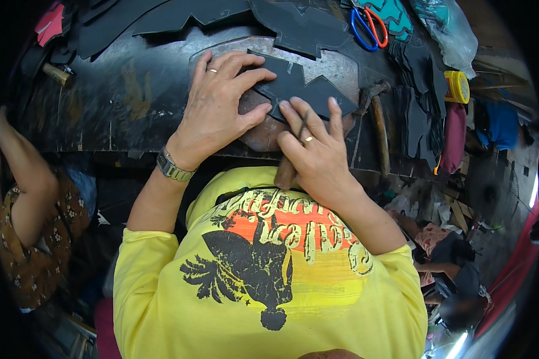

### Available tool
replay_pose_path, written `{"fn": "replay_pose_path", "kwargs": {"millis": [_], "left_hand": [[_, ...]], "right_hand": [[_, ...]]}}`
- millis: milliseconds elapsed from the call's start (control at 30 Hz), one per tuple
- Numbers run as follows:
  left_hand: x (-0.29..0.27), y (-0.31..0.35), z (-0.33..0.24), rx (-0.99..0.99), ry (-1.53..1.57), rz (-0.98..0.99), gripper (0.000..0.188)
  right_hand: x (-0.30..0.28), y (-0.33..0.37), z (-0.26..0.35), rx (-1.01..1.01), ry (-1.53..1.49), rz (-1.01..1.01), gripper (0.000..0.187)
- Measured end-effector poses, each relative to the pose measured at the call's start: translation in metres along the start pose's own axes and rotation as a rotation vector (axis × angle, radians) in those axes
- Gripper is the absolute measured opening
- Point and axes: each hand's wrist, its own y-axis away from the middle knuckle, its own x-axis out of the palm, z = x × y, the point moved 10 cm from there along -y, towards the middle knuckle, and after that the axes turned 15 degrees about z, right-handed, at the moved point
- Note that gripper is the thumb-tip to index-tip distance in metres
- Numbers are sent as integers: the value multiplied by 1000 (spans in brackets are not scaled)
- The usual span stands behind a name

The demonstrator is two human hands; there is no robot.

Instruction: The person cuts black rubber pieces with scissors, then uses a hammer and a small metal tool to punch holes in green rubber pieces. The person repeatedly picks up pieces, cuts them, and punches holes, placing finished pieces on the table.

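Note:
A black, angular cut piece of sheet material (302,81), perhaps leather or foam, lies on a worn grey-brown slab (335,64) at the table's near side. My left hand (221,99) rests on its left edge, fingers spread, with a ring and a wristwatch. My right hand (317,146) is closed round a tool with a brown wooden handle (285,175). A thin dark shaft runs between its fingers; the working tip is hidden. The fingertips of this hand touch or hover over the near edge of the black piece.
A hammer (380,134) lies right of the slab, beside stacked black pieces (410,113). Blue-and-red-handled scissors (370,29) and a yellow container (457,87) sit farther right. More black sheets (179,21) cover the far side. Another person's arm (33,164) is at left.

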Motion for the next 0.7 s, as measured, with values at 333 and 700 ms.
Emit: {"fn": "replay_pose_path", "kwargs": {"millis": [333,700], "left_hand": [[-4,7,13,-91,-18,14,66],[-1,8,16,-39,-57,135,65]], "right_hand": [[1,-13,-9,-21,-108,91,28],[3,-46,-8,-133,-124,-22,27]]}}
